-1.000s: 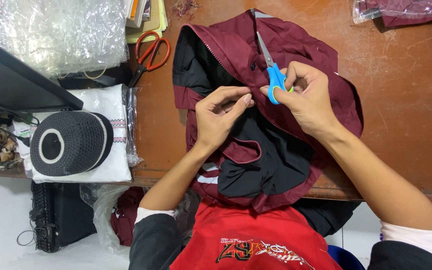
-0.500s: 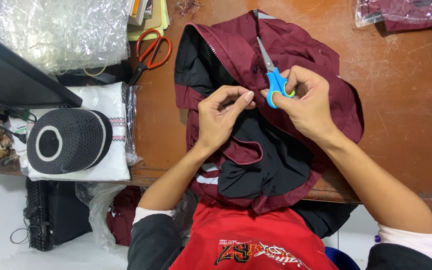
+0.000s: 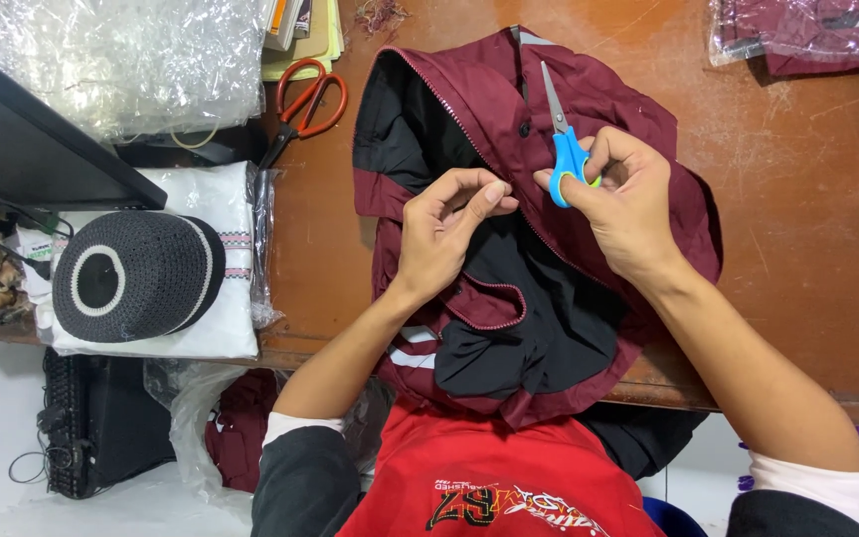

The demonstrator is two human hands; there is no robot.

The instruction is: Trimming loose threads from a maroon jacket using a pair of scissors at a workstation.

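Note:
A maroon and black jacket [image 3: 638, 109] lies spread on the brown wooden table [image 3: 807, 249], hanging over its near edge. My left hand [image 3: 444, 234] pinches the fabric near the zipper seam with thumb and fingers. My right hand [image 3: 628, 204] holds small blue-handled scissors [image 3: 564, 149], blades closed and pointing away from me, just right of the left hand's fingertips.
Orange-handled scissors [image 3: 305, 99] lie at the back left by a stack of papers. A black knitted cap [image 3: 131, 273] sits on folded white cloth [image 3: 201, 328]. Crumpled clear plastic [image 3: 121, 60] is at far left; a bagged maroon garment [image 3: 817, 30] at back right.
My right hand with the blue scissors has lifted slightly off the seam. My left hand keeps its pinch on the fabric, almost unmoved.

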